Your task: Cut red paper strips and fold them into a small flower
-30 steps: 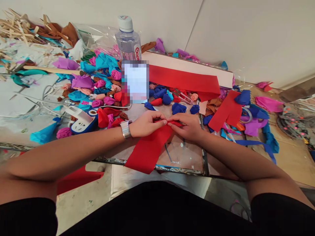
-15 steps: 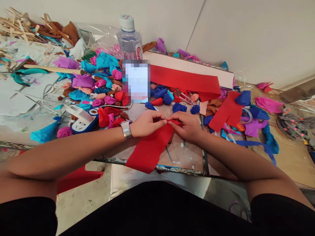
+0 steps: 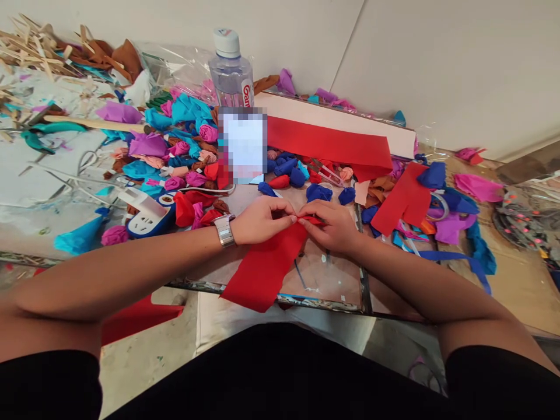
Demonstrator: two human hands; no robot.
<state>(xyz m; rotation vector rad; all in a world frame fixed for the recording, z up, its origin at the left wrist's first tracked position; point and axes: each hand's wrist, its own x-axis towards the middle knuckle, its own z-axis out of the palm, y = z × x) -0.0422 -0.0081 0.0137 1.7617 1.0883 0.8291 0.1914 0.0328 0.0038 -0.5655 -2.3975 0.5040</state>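
Observation:
Over the front of the table, a strip of red crepe paper (image 3: 265, 271) hangs toward me from between my two hands. My left hand (image 3: 265, 220), with a metal watch (image 3: 224, 230) on the wrist, pinches the strip's upper end between thumb and fingertips. Right beside it, my right hand (image 3: 330, 226) pinches the same end, where the red paper is gathered and folded. The fingertips of both hands almost meet, and they hide part of the fold. Small blue paper bundles (image 3: 318, 192) lie just beyond my hands.
A water bottle (image 3: 231, 73) stands behind a blurred upright panel (image 3: 244, 146). A power strip (image 3: 151, 216) with a cable lies left among paper flowers. Another red strip (image 3: 328, 143) lies at the back, scissors (image 3: 329, 174) near it. Wooden sticks (image 3: 32, 46) are heaped far left.
The strip's loose lower end has shifted slightly toward the left and nearer to me. Both hands keep their pinch in almost the same place.

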